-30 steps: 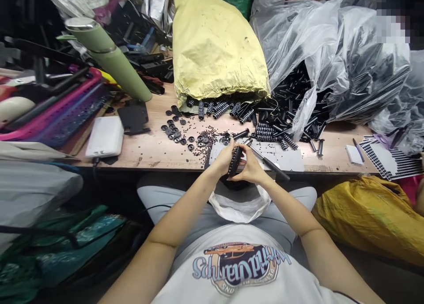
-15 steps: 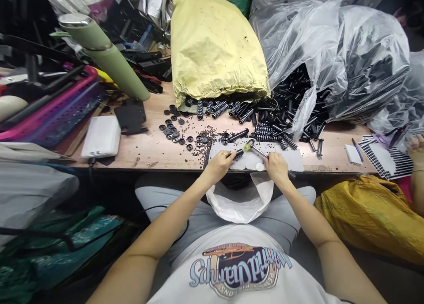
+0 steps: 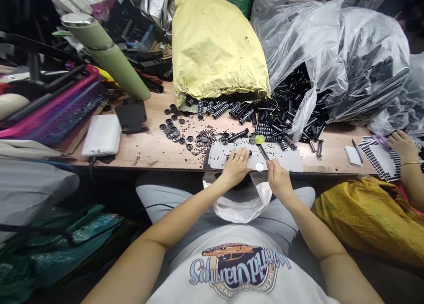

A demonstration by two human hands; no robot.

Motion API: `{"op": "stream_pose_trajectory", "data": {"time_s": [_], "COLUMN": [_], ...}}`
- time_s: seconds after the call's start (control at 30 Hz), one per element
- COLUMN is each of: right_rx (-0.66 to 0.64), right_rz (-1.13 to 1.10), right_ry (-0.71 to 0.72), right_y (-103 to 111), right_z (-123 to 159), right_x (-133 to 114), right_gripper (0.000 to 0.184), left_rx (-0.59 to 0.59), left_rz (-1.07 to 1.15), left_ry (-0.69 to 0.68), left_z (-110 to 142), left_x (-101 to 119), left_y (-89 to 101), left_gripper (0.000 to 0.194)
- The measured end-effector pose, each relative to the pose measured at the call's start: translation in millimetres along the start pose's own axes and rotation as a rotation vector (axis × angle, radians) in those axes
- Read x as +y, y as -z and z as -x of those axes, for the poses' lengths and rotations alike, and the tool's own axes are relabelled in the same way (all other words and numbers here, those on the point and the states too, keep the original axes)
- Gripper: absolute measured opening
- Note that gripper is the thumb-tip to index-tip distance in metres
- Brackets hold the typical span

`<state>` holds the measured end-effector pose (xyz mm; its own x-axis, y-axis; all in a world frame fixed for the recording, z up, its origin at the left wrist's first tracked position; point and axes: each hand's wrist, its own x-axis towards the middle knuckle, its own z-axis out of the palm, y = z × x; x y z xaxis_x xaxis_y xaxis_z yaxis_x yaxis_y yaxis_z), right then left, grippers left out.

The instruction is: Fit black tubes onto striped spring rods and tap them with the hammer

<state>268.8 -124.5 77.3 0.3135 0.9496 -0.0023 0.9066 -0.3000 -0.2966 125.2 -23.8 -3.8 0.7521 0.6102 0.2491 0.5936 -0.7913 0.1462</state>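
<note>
My left hand (image 3: 236, 168) lies with its fingers stretched out over a short black tube (image 3: 229, 156), whose ends show on both sides of the fingers. The tube rests on a pale grey-white board (image 3: 288, 158) at the table's front edge. Closed around the handle of a small hammer (image 3: 260, 140), my right hand (image 3: 278, 177) holds its yellow-green head raised just past the tube's right end. Beyond the hands lie another black tube (image 3: 238, 135) and several patterned black tubes (image 3: 265, 129). A white disc (image 3: 259, 167) sits between my hands.
Black round caps (image 3: 172, 131) and tiny dark rings (image 3: 202, 136) are scattered at left. A yellow sack (image 3: 218, 43) and clear plastic bags (image 3: 367, 57) stand behind. An open white bag (image 3: 245, 209) hangs at my lap. Another person's hand (image 3: 402, 144) is at far right over patterned sheets (image 3: 391, 163).
My left hand has gone from gripping the tube at its end to lying flat over it, a little to the right. The hammer head has swung to the right and up. The other person's hand has moved left.
</note>
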Motion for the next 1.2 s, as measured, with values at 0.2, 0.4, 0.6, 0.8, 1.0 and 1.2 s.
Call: {"op": "stream_pose_trajectory", "data": {"time_s": [0.2,0.4,0.6,0.8,1.0,1.2], "right_rx": [-0.146,-0.181,-0.079,0.128,0.230,0.247], "right_rz": [0.058,0.161,0.253,0.090,-0.190,-0.289], "right_ry": [0.174,0.045,-0.106,0.029,0.357,0.297], "right_y": [-11,-11,-17,-34,-34,-33], "right_z": [-2,-15,-42,-62,-79,-76], "right_x": [-41,-31,19,30,5,0], "right_gripper": [0.041,0.040,0.039,0.031,0.091,0.091], "left_rx": [-0.004,-0.067,-0.045,0.063,0.078,0.152], "left_rz": [0.039,0.102,0.199,0.195,0.901,0.785], "left_ry": [-0.031,0.072,0.142,0.451,0.439,0.445], "left_z": [-2,-11,-27,-74,-44,-81], "left_x": [7,5,-4,-54,-19,-33], "left_y": [-10.9,7.5,27.7,27.0,31.2,26.4], "left_gripper": [0.061,0.039,0.032,0.028,0.023,0.035]}}
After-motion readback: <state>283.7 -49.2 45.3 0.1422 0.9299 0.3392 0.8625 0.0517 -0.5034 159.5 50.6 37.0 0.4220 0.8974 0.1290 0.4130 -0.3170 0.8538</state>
